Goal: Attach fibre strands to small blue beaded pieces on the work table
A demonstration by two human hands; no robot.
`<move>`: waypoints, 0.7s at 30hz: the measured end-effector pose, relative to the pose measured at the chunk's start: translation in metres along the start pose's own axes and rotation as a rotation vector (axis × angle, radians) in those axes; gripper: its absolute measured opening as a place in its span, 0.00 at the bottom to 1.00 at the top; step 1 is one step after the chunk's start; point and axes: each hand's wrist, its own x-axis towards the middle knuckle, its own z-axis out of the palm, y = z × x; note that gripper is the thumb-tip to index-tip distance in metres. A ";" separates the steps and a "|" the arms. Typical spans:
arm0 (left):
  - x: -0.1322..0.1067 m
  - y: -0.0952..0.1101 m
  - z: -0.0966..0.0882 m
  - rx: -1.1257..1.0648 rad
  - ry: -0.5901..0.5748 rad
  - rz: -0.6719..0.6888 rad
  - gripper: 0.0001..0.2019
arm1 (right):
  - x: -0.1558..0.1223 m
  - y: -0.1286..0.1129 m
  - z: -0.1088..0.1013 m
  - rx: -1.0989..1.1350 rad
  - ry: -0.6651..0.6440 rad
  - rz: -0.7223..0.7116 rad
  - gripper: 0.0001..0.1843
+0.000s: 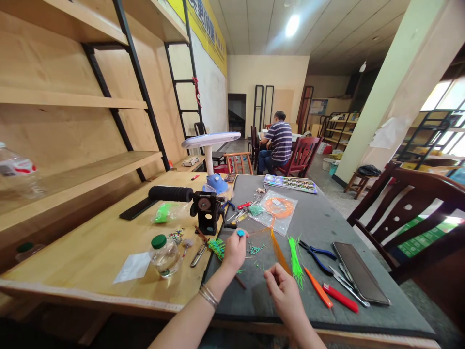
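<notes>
My left hand is closed over the grey mat, with a small bright blue piece showing at its thumb and forefinger. What that piece is I cannot make out. Curled fingers pinch together on my right hand, low over the mat, and anything inside them is hidden. Between the hands lie several small green beads and a bundle of orange strands. Bright green strands rest right of my right hand. A green fringed bundle sits beside my left hand.
A black hand-cranked winder stands behind my left hand. Left of it is a green-capped bottle. On the right lie blue-handled pliers, an orange tool, a red-handled tool and a phone. A person sits farther back.
</notes>
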 end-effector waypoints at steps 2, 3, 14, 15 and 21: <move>0.002 0.001 -0.002 -0.037 -0.063 -0.040 0.08 | 0.001 0.004 -0.002 0.065 0.013 0.017 0.21; 0.001 0.002 -0.002 -0.055 -0.100 -0.057 0.09 | 0.001 0.006 -0.002 0.103 0.013 0.030 0.22; -0.042 0.012 0.000 -0.227 -0.328 -0.342 0.16 | 0.011 -0.003 -0.005 0.349 -0.046 0.218 0.26; -0.043 0.013 0.001 -0.230 -0.318 -0.306 0.15 | 0.012 -0.004 -0.005 0.337 -0.046 0.208 0.25; -0.038 0.020 0.007 -0.200 -0.268 -0.103 0.09 | 0.026 -0.004 -0.005 0.286 -0.035 0.149 0.22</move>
